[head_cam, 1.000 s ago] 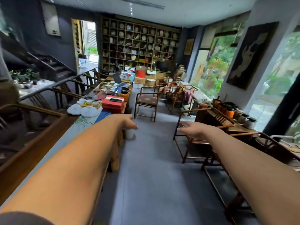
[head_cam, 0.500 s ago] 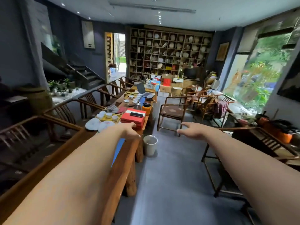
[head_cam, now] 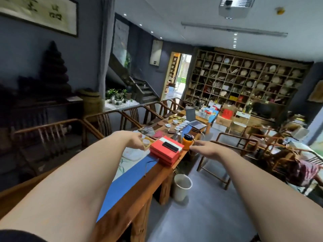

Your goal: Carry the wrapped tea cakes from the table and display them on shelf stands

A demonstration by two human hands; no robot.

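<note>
Reaching both arms out over the long table (head_cam: 139, 194), left hand (head_cam: 134, 139) and right hand (head_cam: 208, 149) loose and holding nothing, probably lining up for the white wrapped tea cakes (head_cam: 133, 153) lying beside the red boxes (head_cam: 166, 151)

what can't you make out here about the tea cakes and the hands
Head view only:
- wrapped tea cakes: partly hidden behind the left forearm; count unclear.
- left hand: fingertips blurred; contact unclear.
- right hand: palm faces down, underside hidden.
- wall shelf: stands too small.
</note>
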